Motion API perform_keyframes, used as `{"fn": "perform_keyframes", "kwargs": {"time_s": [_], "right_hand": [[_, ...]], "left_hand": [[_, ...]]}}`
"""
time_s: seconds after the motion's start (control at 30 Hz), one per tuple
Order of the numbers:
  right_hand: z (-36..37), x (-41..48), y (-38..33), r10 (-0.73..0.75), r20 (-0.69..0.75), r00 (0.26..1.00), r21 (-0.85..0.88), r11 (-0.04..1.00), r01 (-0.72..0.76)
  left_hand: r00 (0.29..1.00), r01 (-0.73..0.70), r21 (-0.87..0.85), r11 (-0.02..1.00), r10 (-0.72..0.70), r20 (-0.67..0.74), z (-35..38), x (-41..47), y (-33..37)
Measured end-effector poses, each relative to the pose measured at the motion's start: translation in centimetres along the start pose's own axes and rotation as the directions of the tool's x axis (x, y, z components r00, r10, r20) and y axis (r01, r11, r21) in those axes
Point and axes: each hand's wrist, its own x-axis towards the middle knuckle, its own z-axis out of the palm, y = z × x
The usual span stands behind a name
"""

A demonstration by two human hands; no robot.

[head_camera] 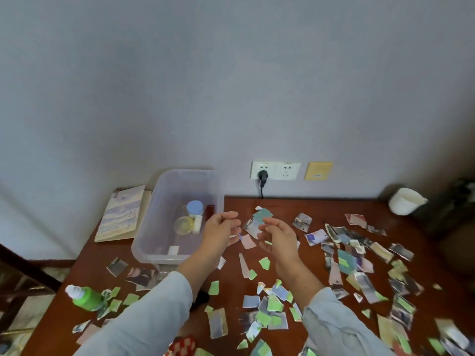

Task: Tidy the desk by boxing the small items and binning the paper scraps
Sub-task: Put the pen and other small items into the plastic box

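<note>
Your left grip (221, 232) and right grip (279, 237) hang in the air above the middle of the surface (288, 209), palms turned toward each other with a small gap between them. Both forearms reach forward from the near edge in pale blue-grey sleeves (154, 312).

Your right grip is relaxed, fingers loosely curled, with nothing in it. Your left grip has its fingers curled in the same loose way. A thin blue sliver (240, 237) shows right at its lower fingertips, and you cannot tell whether the fingers pinch it or it lies on the wood below.

Just left of your left grip stands the clear plastic box (151, 227), lidless. Inside it are a blue-lidded jar (194, 208), a yellowish round dish (183, 225), a white tube (197, 223) and a dark red item (210, 210). A notebook (120, 214) lies beside the box, against the wall.

Paper scraps (272, 304) are strewn over the surface from below your wrists out to the right edge, thickest on the right. A green bottle (86, 298) with a white cap lies on its side near the front left corner, among scraps. A white pot (404, 201) stands at the far right, well apart from both grips. On the wall behind, a black plug (262, 174) sits in a socket.
</note>
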Motion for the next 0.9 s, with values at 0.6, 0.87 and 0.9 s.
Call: {"fn": "perform_keyframes", "kwargs": {"time_s": [0.6, 0.87, 0.9], "right_hand": [[-16.6, 3.5, -0.8, 0.102, -0.013, 0.995, -0.123, 0.987, -0.103], [-17.8, 8.4, -0.1, 0.113, -0.017, 0.993, -0.234, 0.965, -0.114], [-17.8, 9.2, 0.0, 0.109, -0.028, 0.994, -0.245, 0.963, -0.112]], "left_hand": [[0.978, 0.155, 0.162, 0.975, -0.174, 0.114, 15.4, 0.2, -6.2], [0.985, 0.083, 0.340, 0.937, -0.129, 0.115, 17.3, 3.1, -6.9], [0.986, 0.079, 0.361, 0.929, -0.127, 0.110, 17.6, 3.8, -6.9]]}}
